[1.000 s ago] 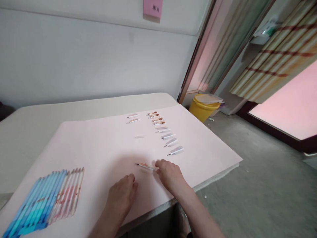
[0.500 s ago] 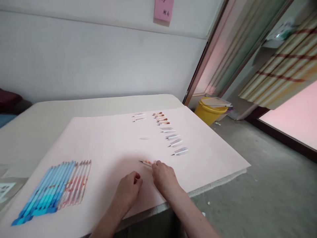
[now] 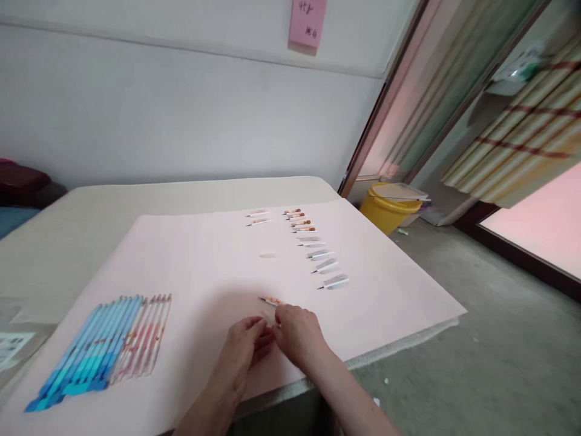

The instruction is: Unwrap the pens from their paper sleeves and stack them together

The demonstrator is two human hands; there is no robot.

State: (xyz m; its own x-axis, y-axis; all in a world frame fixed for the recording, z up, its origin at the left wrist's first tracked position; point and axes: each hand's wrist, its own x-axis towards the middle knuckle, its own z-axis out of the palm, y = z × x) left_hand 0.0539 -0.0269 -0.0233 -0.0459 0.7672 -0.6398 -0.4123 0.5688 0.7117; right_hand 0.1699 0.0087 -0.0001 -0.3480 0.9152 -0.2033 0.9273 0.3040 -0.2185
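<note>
My right hand (image 3: 296, 335) is closed in a pinch on a thin white pen refill with red marks (image 3: 271, 301), whose dark tip points left over the pale pink sheet (image 3: 195, 278). My left hand (image 3: 245, 350) lies beside it, fingers curled and meeting the right fingers at the refill's rear end. A column of several short pen pieces (image 3: 313, 248) lies farther back on the sheet, with two more pieces (image 3: 258, 217) to their left. A row of several blue and pink pens (image 3: 102, 348) lies side by side at the near left.
The sheet covers a beige table (image 3: 68, 224) against a white wall. A yellow bucket (image 3: 385, 209) stands on the grey floor at the right, by a doorway. A small printed paper (image 3: 11, 348) lies at the left edge.
My left hand has moved right and closed up to the right hand's fingers. The right hand has drawn the refill slightly toward me. The view has shifted left.
</note>
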